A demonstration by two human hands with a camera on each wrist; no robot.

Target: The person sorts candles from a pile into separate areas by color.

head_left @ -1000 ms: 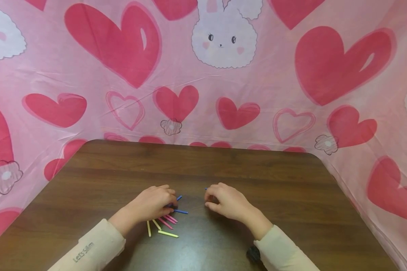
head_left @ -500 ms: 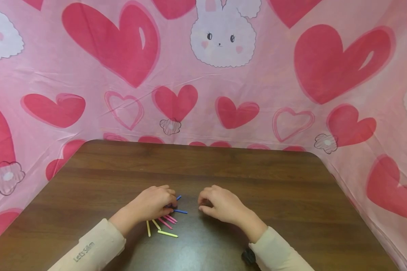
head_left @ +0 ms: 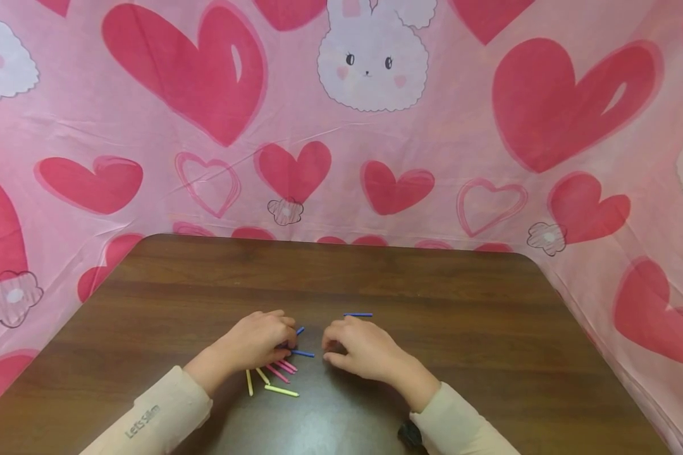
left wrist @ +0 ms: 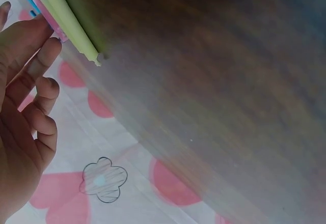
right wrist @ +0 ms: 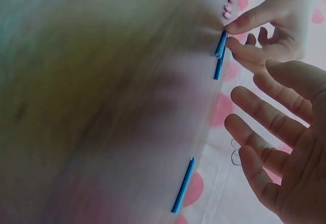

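Note:
My left hand point(head_left: 258, 338) rests low over a group of thin coloured sticks, its thumb and a fingertip pinching the end of a blue stick point(right wrist: 220, 46). A second blue stick point(head_left: 300, 331) pokes out beyond its fingers. Below that hand lie several pink sticks point(head_left: 279, 373) and yellow sticks point(head_left: 281, 392); the left wrist view shows a yellow stick point(left wrist: 69, 23) close up, with a small nub at its end. My right hand point(head_left: 370, 351) hovers to the right, fingers loosely bent and holding nothing. Just past its knuckles lies a lone blue stick point(head_left: 358, 315).
The brown wooden table point(head_left: 432, 284) has rounded far corners. Behind it hangs a pink cloth point(head_left: 341, 139) printed with hearts and a rabbit. A small black object point(head_left: 411, 435) shows by the right sleeve point(head_left: 461, 423).
My right hand has moved left, toward the left hand, uncovering the lone blue stick behind it. The left hand and the sticks near it have stayed in place.

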